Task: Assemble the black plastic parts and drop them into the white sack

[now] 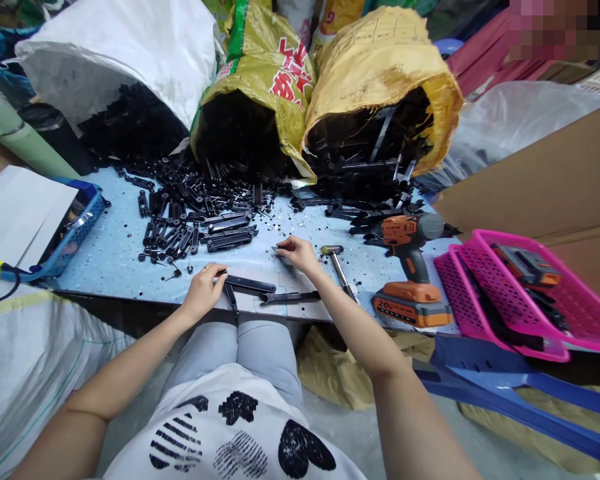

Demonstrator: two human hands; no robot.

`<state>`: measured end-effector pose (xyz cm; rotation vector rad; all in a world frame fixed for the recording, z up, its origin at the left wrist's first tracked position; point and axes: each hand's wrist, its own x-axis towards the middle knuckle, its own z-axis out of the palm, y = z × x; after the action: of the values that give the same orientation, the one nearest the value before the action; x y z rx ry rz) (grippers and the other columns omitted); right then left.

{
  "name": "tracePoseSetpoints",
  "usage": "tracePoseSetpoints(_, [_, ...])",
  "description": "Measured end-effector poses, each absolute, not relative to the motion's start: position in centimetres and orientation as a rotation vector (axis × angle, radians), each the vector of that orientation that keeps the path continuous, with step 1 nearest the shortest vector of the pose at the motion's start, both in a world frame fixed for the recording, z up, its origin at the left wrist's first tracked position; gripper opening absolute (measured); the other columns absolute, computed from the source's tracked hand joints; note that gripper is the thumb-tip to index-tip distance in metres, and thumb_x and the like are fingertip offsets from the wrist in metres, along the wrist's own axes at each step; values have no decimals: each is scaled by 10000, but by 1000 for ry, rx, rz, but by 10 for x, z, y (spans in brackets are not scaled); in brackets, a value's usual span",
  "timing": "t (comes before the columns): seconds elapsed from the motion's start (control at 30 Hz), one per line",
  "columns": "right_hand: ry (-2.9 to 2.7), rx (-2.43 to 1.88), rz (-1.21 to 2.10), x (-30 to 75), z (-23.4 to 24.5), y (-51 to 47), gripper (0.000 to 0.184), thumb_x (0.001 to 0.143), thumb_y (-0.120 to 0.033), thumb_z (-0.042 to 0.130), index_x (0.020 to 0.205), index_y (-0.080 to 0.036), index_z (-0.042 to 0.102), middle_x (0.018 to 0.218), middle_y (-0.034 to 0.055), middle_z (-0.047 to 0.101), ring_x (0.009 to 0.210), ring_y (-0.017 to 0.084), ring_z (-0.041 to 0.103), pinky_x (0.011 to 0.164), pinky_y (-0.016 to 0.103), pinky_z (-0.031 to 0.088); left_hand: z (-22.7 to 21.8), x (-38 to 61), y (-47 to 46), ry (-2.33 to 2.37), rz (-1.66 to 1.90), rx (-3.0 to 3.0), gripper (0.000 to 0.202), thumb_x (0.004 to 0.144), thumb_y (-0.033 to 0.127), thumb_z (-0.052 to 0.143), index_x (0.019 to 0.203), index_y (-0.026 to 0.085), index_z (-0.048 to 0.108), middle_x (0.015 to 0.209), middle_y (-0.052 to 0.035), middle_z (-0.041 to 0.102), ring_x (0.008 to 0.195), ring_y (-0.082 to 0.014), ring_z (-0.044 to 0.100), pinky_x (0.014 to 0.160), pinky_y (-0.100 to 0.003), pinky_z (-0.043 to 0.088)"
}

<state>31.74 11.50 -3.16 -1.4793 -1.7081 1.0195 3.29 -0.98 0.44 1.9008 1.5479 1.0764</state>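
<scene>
My left hand (pixel 204 291) is at the front edge of the blue worktop, its fingers closed on the end of a long black hinged bar (pixel 250 285). A shorter black arm (pixel 231 298) angles down from that end. Just to the right lies another black piece with a forked end (pixel 293 297). My right hand (pixel 299 256) is above the worktop with thumb and fingers pinched together; whatever is at the fingertips is too small to name. A hammer (pixel 337 263) lies to its right. Assembled black bars (pixel 230 233) rest in a stack beyond my hands.
Loose black parts and pins (pixel 180 207) spread before a white sack (pixel 130 40), a green-yellow sack (pixel 260 73) and a yellow sack (pixel 375 60). An orange cordless drill (pixel 410 250) stands right, beside pink baskets (pixel 510 293). A blue basket (pixel 75 243) is left.
</scene>
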Motion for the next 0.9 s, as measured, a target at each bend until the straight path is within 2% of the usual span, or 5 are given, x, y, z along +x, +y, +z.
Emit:
tracePoseSetpoints(0.13, [-1750, -1588, 817, 324, -25, 114, 122, 696, -243, 660, 797, -176, 644, 814, 40, 706, 776, 177, 657, 769, 323, 508, 3, 35, -11, 1564, 1110, 1919, 171, 878, 230, 495, 1002, 175, 600, 961, -84, 661, 897, -199, 634, 799, -344, 528])
tracePoseSetpoints(0.3, [-1908, -1659, 769, 324, -16, 108, 84, 676, -207, 657, 754, -179, 642, 754, 31, 698, 730, 180, 645, 727, 316, 494, 4, 37, -12, 1482, 1056, 2038, 177, 897, 210, 458, 1017, 184, 584, 981, -76, 654, 945, -196, 624, 835, -350, 517])
tracePoseSetpoints(0.47, [-1825, -1707, 728, 323, -10, 109, 74, 685, -214, 639, 751, -183, 624, 746, 28, 692, 723, 179, 640, 742, 325, 490, 3, 37, -14, 1575, 1107, 2042, 178, 903, 224, 461, 1014, 185, 593, 981, -85, 658, 952, -204, 627, 849, -369, 525])
tracePoseSetpoints(0.7, [-1753, -1645, 914, 332, -17, 101, 152, 661, -286, 694, 723, -181, 602, 762, 44, 699, 717, 185, 648, 703, 321, 504, -10, 34, -16, 1377, 1027, 2336, 265, 928, 174, 410, 1113, 173, 599, 1082, -103, 668, 1033, -202, 626, 911, -374, 521])
tracePoseSetpoints(0.9, [-1832, -1621, 927, 327, -19, 97, 113, 673, -248, 685, 724, -176, 614, 795, 47, 708, 735, 179, 645, 729, 321, 496, -30, 24, -5, 1242, 925, 2544, 318, 912, 114, 382, 1152, 136, 588, 1088, -150, 667, 1031, -218, 636, 910, -408, 525])
